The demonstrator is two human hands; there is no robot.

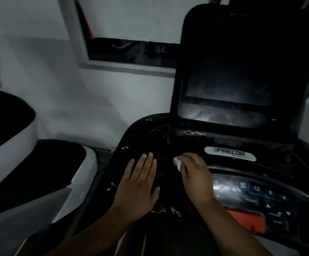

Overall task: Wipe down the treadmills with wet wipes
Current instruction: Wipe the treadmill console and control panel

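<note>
Precor treadmill console (168, 137), dark: left hand (139, 189) flat, fingers straight, on it; right hand (196, 174) curled round white wet wipe (177, 162), pressing it down.

person, two arms. left grip (139, 183): short trimmed nails visible. right grip (196, 174). forearms (98, 235) bare down to the view's bottom edge. dim light hides finer detail.

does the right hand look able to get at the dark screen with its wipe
Probably yes. The right hand, holding the wipe, sits just below the screen with nothing between them; the left hand lies flat off to the side.
</note>
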